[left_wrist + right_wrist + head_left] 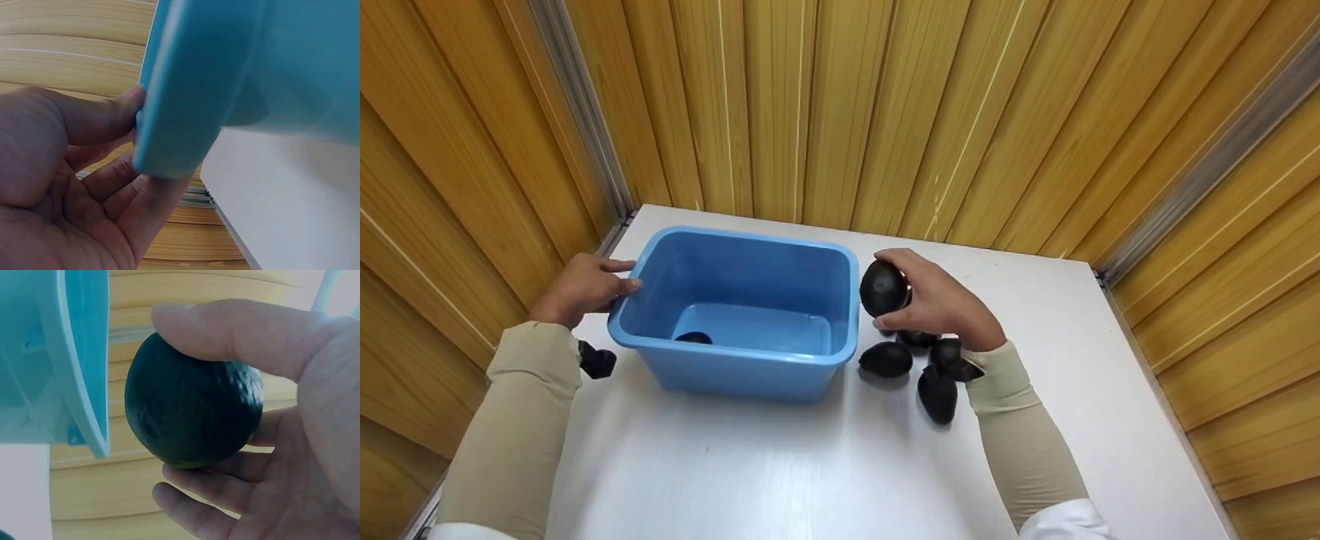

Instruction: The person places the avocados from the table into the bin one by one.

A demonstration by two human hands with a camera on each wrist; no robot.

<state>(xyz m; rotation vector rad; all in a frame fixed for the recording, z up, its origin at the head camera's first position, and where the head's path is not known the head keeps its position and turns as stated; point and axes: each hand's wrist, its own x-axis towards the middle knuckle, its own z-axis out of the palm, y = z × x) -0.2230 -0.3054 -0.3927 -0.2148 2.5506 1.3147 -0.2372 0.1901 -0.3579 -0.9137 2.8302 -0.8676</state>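
A dark, egg-shaped avocado (pixel 883 289) is held up between the thumb and fingers of my right hand (pixel 934 296), just right of the basin. In the right wrist view, the avocado (pixel 191 405) has a smooth, shiny skin. My left hand (pixel 585 289) pinches the left rim of the blue plastic basin (pixel 742 375). The left wrist view shows the thumb on one side of the rim (pixel 163 135) and fingers beneath it. Inside the basin, another dark avocado (pixel 694 337) is partly hidden by the front wall.
Several more avocados, among them one avocado (pixel 886 360) near the basin and another avocado (pixel 937 394) closer to me, lie on the white table (pixel 780 465) below my right hand. Wood-patterned panels (pixel 840 112) enclose the back and sides.
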